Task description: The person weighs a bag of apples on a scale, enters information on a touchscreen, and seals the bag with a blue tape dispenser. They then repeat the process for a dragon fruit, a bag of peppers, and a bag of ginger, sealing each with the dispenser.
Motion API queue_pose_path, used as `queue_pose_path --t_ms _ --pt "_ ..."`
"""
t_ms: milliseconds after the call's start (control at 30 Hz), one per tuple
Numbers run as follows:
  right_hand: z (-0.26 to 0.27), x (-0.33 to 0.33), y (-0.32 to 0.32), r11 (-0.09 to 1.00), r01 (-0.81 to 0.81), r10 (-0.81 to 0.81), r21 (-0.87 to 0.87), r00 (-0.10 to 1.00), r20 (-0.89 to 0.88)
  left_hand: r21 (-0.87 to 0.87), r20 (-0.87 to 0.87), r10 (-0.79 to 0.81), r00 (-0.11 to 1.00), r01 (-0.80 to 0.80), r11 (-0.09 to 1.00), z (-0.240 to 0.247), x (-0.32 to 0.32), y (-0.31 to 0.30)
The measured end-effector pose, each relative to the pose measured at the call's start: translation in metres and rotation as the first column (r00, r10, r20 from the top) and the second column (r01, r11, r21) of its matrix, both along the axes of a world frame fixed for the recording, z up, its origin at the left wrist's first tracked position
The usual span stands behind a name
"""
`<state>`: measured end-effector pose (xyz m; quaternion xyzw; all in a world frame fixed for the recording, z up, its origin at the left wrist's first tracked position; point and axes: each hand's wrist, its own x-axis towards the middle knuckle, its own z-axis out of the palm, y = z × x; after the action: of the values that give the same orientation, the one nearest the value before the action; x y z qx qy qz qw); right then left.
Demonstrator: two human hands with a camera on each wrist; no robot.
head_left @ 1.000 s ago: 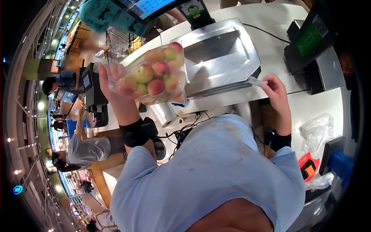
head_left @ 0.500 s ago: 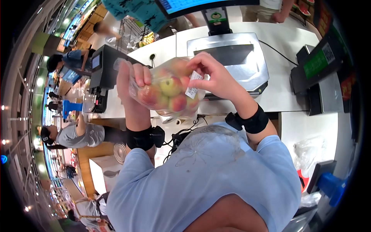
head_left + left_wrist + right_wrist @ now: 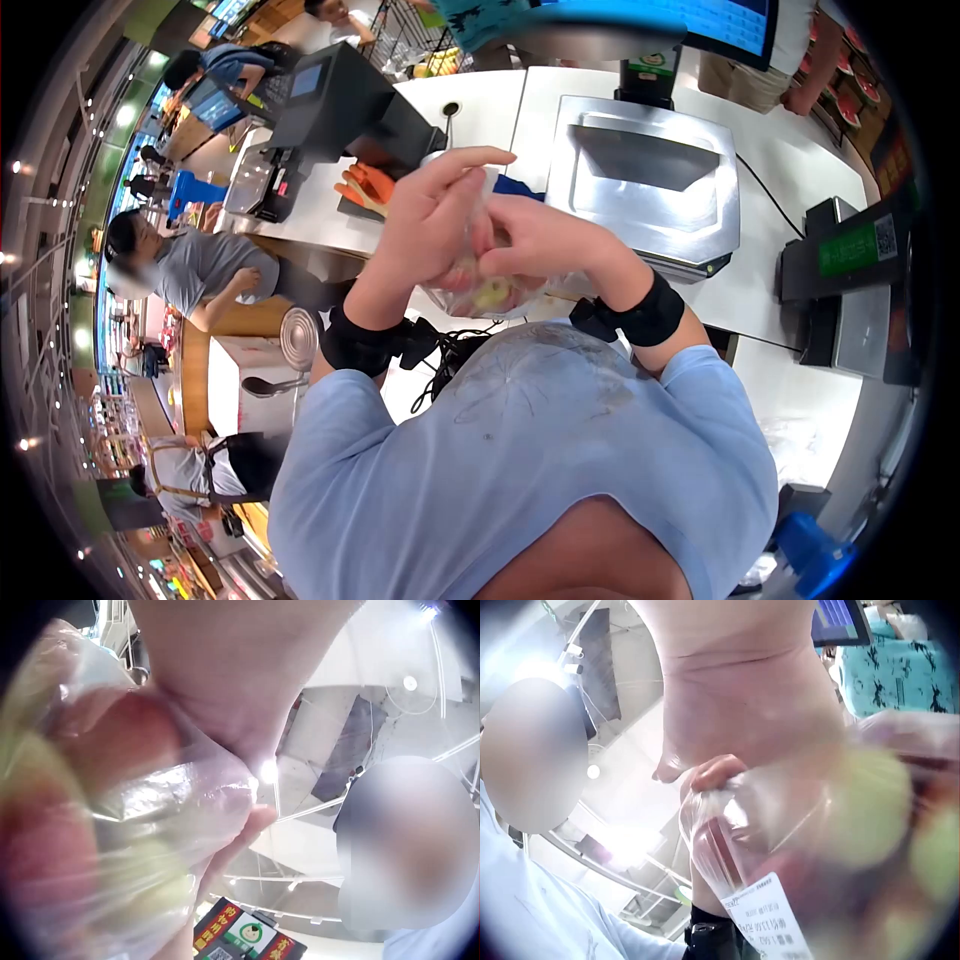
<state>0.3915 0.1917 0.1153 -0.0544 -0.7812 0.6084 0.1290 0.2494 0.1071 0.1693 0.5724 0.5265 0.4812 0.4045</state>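
Bag of fruit [image 3: 490, 295], clear plastic, is held under 2 hands at the near edge of the white counter [image 3: 487, 115], where a black device [image 3: 345, 120] and an orange item [image 3: 366, 185] lie farthest left. Next, the left hand [image 3: 428, 225] grips the bag with 1 finger stretched out, and the right hand [image 3: 545, 237] bends its fingers against it, pinching or merely pressing I cannot tell; a printed label [image 3: 769, 919] shows on the plastic. Farther right sit a metal scale [image 3: 645, 185] and a QR-code stand [image 3: 845, 252].

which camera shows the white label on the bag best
The right wrist view: the label faces it close up, print showing. The left wrist view shows none of it. The head view shows no clear label.
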Motion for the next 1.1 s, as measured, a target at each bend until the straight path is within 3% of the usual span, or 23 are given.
queue_pose_path --t_ms 33,100,133,167,233,267,367,433,500,567,600,633,667,700,767,800,867,933,967,1000,1033,1067,1100 --pt "-0.005 -0.011 -0.004 1.0 -0.012 0.012 0.005 1.0 0.0 0.005 0.0 0.012 1.0 -0.012 1.0 -0.004 -0.004 -0.002" --pt "-0.019 -0.036 -0.012 0.924 -0.124 0.117 -0.363 0.992 -0.041 0.283 -0.321 0.23 0.919 -0.139 0.949 -0.009 -0.011 -0.008" --pt "-0.018 -0.042 -0.017 0.882 -0.223 0.175 -0.415 0.973 -0.149 0.337 -0.472 0.328 0.818 -0.177 0.925 -0.006 -0.013 -0.016" --pt "-0.013 -0.045 -0.019 0.881 -0.239 0.193 -0.408 0.969 -0.152 0.344 -0.473 0.345 0.811 -0.191 0.919 -0.008 -0.019 -0.024" --pt "-0.008 -0.046 -0.021 0.906 -0.298 0.351 -0.303 0.926 0.138 0.386 -0.684 0.227 0.693 0.08 0.919 -0.015 -0.032 -0.044" --pt "-0.043 -0.061 -0.025 0.909 -0.363 0.386 -0.205 0.919 0.08 0.388 -0.682 0.245 0.689 0.057 0.92 -0.016 -0.035 -0.051" --pt "-0.057 -0.075 -0.034 0.846 -0.475 0.48 -0.24 0.876 -0.044 0.381 -0.638 0.212 0.74 0.064 0.923 -0.021 -0.042 -0.067" --pt "-0.048 -0.082 -0.047 0.89 -0.415 0.424 -0.189 0.906 0.004 0.103 -0.312 0.214 0.926 -0.19 0.976 -0.021 -0.046 -0.078" --pt "-0.04 -0.094 -0.062 0.916 -0.195 0.232 -0.349 0.97 0.067 0.083 -0.238 0.267 0.934 -0.254 0.964 -0.023 -0.057 -0.085" --pt "-0.043 -0.11 -0.07 0.881 -0.201 0.283 -0.428 0.949 0.137 0.21 -0.359 0.367 0.858 -0.309 0.928 -0.033 -0.069 -0.098" --pt "-0.05 -0.119 -0.075 0.897 -0.182 0.223 -0.404 0.973 0.058 0.471 -0.513 0.415 0.752 -0.158 0.868 -0.054 -0.084 -0.098" --pt "-0.06 -0.128 -0.079 0.911 -0.158 0.161 -0.381 0.987 -0.023 0.468 -0.506 0.416 0.755 -0.165 0.868 -0.066 -0.093 -0.103" --pt "-0.079 -0.138 -0.08 0.958 -0.204 0.17 -0.2 0.97 -0.174 0.568 -0.54 0.406 0.737 -0.038 0.822 -0.075 -0.101 -0.107" --pt "-0.075 -0.142 -0.082 0.959 -0.199 0.167 -0.201 0.972 -0.165 0.65 -0.571 0.401 0.716 0.096 0.754 -0.077 -0.105 -0.109" --pt "-0.064 -0.149 -0.087 0.969 -0.221 0.244 0.114 0.932 -0.268 0.662 -0.581 0.419 0.698 0.105 0.742 -0.075 -0.109 -0.12" --pt "-0.065 -0.154 -0.092 0.969 -0.216 0.24 0.116 0.935 -0.262 0.683 -0.575 0.452 0.682 0.095 0.725 -0.076 -0.111 -0.124" --pt "-0.069 -0.163 -0.104 0.985 -0.168 0.154 -0.043 0.961 -0.231 0.704 -0.565 0.479 0.672 0.089 0.705 -0.08 -0.119 -0.135" --pt "-0.072 -0.168 -0.11 0.981 -0.169 0.149 -0.091 0.971 -0.188 0.573 -0.509 0.432 0.745 -0.081 0.816 -0.085 -0.13 -0.146" --pt "-0.073 -0.171 -0.115 0.973 -0.181 0.161 -0.14 0.976 -0.147 0.57 -0.508 0.425 0.749 -0.077 0.818 -0.088 -0.136 -0.147" --pt "-0.072 -0.175 -0.117 0.973 -0.179 0.158 -0.145 0.977 -0.147 0.611 -0.49 0.508 0.708 -0.137 0.78 -0.083 -0.143 -0.141" --pt "-0.069 -0.178 -0.117 0.954 -0.167 0.163 -0.25 0.986 -0.039 0.646 -0.47 0.587 0.659 -0.196 0.738 -0.079 -0.15 -0.138" --pt "-0.069 -0.183 -0.118 0.925 -0.144 0.179 -0.352 0.981 0.069 0.516 -0.238 0.477 0.846 -0.305 0.8 -0.079 -0.158 -0.14" --pt "-0.074 -0.189 -0.122 0.922 -0.142 0.178 -0.359 0.982 0.068 0.357 0.047 0.364 0.93 -0.356 0.863 -0.078 -0.167 -0.142"
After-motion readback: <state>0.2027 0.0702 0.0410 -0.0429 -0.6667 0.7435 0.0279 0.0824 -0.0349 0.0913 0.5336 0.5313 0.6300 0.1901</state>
